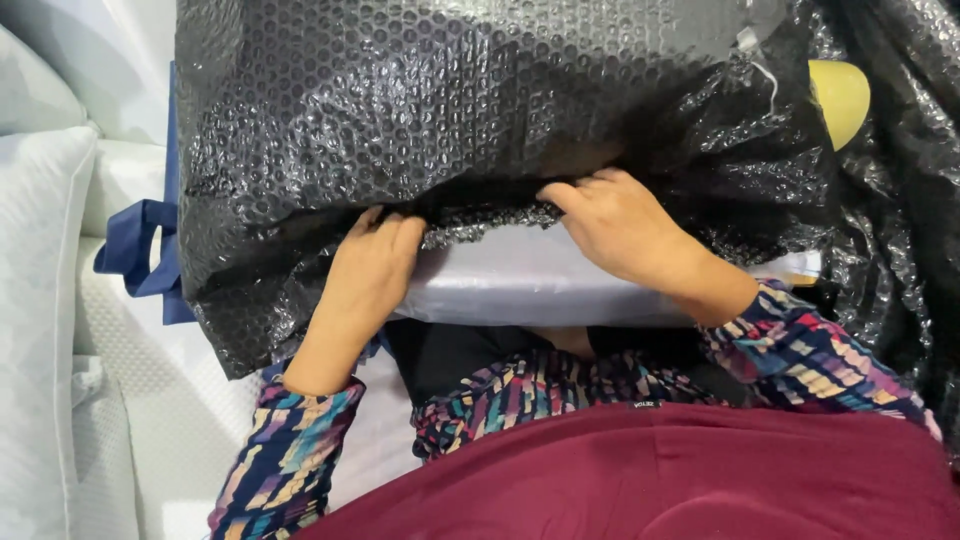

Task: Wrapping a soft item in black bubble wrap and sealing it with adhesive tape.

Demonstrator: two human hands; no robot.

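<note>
Both hands grip the lower edge of a big sheet of black bubble wrap (450,110). The left hand (372,265) is closed on the crumpled edge, its fingers curled under the wrap. The right hand (620,225) is also closed on this edge — its fingertips disappear into the fold. Just below both hands, between them and the person's body, lies a pale grey flat package (530,285), partly covered by the wrap. Far to the left of the left hand a dark blue bag handle (135,250) hangs over a white mattress (150,400). Beyond the right hand — a yellow round object (840,95).
</note>
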